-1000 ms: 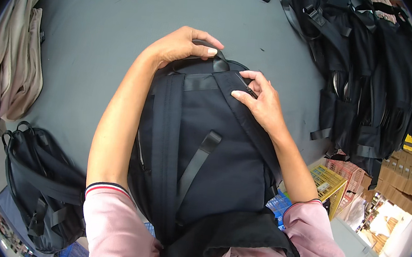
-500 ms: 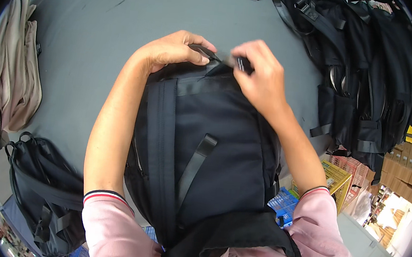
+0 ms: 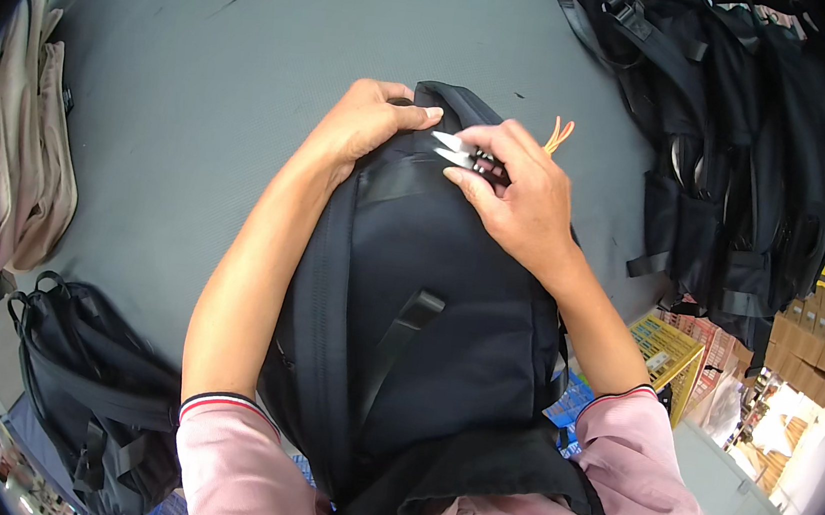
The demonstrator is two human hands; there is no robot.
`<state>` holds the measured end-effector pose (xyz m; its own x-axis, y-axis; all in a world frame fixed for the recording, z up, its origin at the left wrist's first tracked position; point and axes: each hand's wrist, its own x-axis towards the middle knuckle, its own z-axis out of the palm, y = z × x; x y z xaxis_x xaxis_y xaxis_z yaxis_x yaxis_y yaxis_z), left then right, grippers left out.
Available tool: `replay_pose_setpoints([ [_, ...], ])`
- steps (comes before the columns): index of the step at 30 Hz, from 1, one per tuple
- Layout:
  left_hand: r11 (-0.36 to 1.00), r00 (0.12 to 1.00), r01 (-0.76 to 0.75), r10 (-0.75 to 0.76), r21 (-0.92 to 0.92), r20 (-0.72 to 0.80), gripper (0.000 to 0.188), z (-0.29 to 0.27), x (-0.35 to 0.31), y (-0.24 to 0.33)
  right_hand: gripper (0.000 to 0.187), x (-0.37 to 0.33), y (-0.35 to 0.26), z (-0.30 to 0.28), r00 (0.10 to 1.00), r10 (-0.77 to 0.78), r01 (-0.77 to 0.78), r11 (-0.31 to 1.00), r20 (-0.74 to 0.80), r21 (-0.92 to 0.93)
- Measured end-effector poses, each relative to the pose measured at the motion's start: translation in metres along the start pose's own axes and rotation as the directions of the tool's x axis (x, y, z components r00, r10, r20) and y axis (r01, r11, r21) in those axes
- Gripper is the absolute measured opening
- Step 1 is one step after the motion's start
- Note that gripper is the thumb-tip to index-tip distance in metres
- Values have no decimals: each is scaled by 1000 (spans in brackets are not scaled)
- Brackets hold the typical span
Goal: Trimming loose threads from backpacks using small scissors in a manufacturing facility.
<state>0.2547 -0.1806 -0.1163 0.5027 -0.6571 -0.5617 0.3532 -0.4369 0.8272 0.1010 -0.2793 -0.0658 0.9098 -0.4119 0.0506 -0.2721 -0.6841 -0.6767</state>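
Observation:
A black backpack (image 3: pixel 463 253) lies in front of me, its near end against my body. My left hand (image 3: pixel 364 127) pinches the far edge of the pack, thumb on top, beside a black fabric flap (image 3: pixel 457 104) that stands up there. In my right hand (image 3: pixel 531 198) is a pair of thread snips (image 3: pixel 454 150) with bright blades and dark handles. Their blades are parted and point left, over the pack's upper seam and close to my left thumb. An orange cord (image 3: pixel 558 135) sticks out behind my right fingers. A webbing strap (image 3: pixel 398 347) rests on the pack's panel.
Black backpacks (image 3: pixel 734 161) are piled at the right of the grey table (image 3: pixel 199 84). Another black bag (image 3: pixel 92 385) is at the near left, below beige fabric pieces (image 3: pixel 27 147). Yellow (image 3: pixel 688 362) and blue crates (image 3: pixel 570 400) and cardboard boxes (image 3: pixel 814 340) stand beyond the right edge.
The backpack's far end has shifted and the black flap now stands up. My right hand has turned, bringing the snips' blades into view. My left hand has moved slightly right and nearer.

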Motion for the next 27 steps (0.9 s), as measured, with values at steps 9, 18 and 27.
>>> replay_pose_setpoints([
  [9, 999, 991, 35, -36, 9, 130, 38, -10, 12, -8, 16, 27, 17, 31, 978, 42, -44, 999, 202, 3],
  [18, 324, 423, -482, 900, 814, -108, 16, 0, -31, -8, 9, 0, 51, 16, 959, 284, -249, 811, 16, 530],
  [27, 91, 566, -568, 764, 818, 309, 11, -3, -27, -23, 22, -3, 34, 20, 977, 201, -211, 909, 65, 359],
])
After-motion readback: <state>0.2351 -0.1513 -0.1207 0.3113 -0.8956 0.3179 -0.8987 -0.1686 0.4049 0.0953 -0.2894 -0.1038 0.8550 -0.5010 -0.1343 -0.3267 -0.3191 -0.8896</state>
